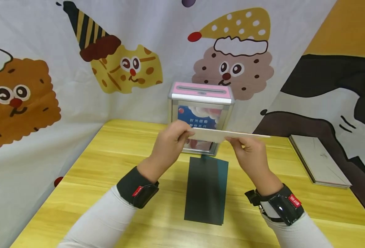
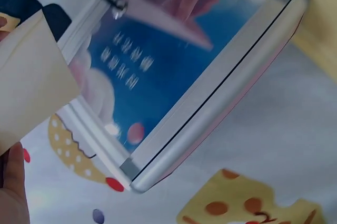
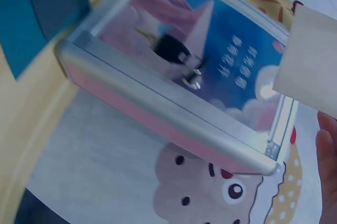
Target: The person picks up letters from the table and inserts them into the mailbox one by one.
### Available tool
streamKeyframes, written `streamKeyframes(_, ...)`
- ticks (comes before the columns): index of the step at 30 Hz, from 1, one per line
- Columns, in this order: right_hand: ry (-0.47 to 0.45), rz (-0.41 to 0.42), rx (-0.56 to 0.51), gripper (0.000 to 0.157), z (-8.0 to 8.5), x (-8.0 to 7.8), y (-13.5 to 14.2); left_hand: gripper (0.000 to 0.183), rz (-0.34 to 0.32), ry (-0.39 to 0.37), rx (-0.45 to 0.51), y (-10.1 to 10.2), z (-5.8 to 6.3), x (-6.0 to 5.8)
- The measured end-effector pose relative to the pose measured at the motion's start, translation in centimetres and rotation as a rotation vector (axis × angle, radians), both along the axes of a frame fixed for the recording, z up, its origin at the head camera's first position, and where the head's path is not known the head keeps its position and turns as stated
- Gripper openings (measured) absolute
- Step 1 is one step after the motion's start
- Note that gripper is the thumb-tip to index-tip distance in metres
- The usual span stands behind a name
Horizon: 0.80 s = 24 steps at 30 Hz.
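Note:
Both hands hold a flat cream envelope (image 1: 208, 135) up in front of the box, seen nearly edge-on in the head view. The left hand (image 1: 170, 143) pinches its left end between thumb and fingers. At the lower edge toward the right, the right hand (image 1: 251, 153) pinches it the same way. Behind it stands a letter box (image 1: 201, 100) with a silver frame, a pink top with a long slot, and a clear front over a blue and pink picture. The envelope hides part of that front. Each wrist view shows one corner of the envelope (image 2: 37, 82) (image 3: 310, 61) overlapping the box.
Dark sheets (image 1: 202, 189), with a teal one (image 1: 223, 186) showing at the right edge, lie on the wooden table (image 1: 132, 220) before the box. A stack of pale flat pieces (image 1: 320, 160) lies at the right. A cartoon-print cloth (image 1: 145, 24) hangs behind the table.

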State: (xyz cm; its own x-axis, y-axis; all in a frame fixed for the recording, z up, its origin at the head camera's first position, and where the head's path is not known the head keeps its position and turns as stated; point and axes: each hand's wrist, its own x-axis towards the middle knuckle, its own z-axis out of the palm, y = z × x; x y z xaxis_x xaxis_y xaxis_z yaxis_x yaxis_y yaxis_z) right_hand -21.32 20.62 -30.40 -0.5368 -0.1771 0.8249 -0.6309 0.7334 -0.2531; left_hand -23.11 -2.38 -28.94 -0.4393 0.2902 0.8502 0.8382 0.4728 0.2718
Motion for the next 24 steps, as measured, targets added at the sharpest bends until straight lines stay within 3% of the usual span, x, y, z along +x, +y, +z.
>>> streamKeyframes(6, 0.127, 0.037, -0.091, 0.011, 2.8, -2.1, -0.5, 0.009, 0.018, 0.184, 0.053, 0.4, 2.6, -1.5)
streamKeyframes(10, 0.155, 0.036, -0.102, 0.012, 4.3, -3.7, -0.7, 0.019, 0.052, 0.242, 0.113, 0.6, 3.7, -2.4)
streamKeyframes(14, 0.192, 0.003, -0.054, 0.015, 5.5, -5.2, -1.0, 0.017, 0.083, 0.245, 0.138, 0.6, 4.1, -3.3)
streamKeyframes(19, 0.254, -0.044, 0.022, 0.014, 6.6, -6.8, -1.5, 0.013, 0.073, 0.223, 0.14, 0.5, 4.6, -4.9)
streamKeyframes(24, 0.222, -0.033, -0.009, 0.014, 6.8, -8.3, -1.6, 0.012, 0.106, 0.168, 0.112, 0.3, 5.1, -6.1)
